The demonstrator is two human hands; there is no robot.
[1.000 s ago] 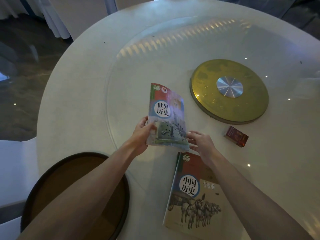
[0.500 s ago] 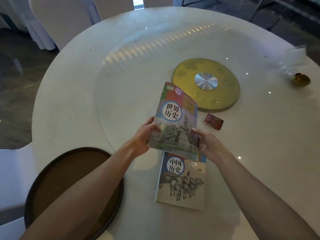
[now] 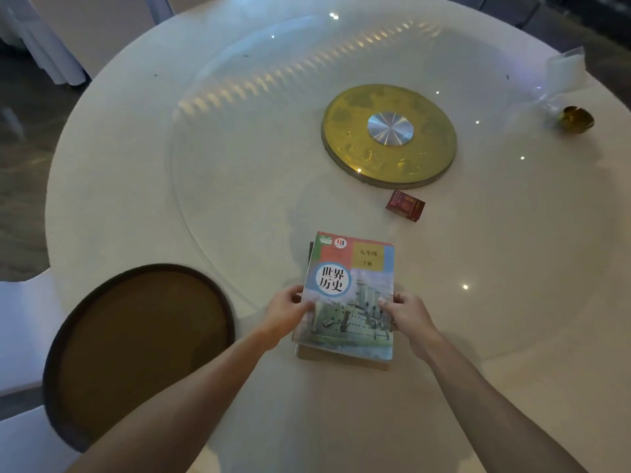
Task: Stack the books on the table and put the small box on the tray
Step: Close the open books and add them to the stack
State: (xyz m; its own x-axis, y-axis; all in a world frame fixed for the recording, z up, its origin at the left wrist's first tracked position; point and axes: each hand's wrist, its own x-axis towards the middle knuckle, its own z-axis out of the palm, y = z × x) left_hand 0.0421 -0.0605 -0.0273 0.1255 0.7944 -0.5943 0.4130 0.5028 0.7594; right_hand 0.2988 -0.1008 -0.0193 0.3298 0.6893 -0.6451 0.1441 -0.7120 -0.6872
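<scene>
Bare table (image 3: 205, 206) around; left hand (image 3: 286, 310) and right hand (image 3: 406, 312) pinching top book (image 3: 351, 295) edges over lower book (image 3: 341, 361).

A big round white table (image 3: 112, 186) is seen, with a round glass top (image 3: 239, 138) laid on it. A gold disc (image 3: 433, 148) with a silver middle is set under the glass. Small spots of light are shown on the glass. A dark shiny floor (image 3: 24, 131) is seen at the left. White chair covers (image 3: 20, 336) are seen beside the table.
</scene>
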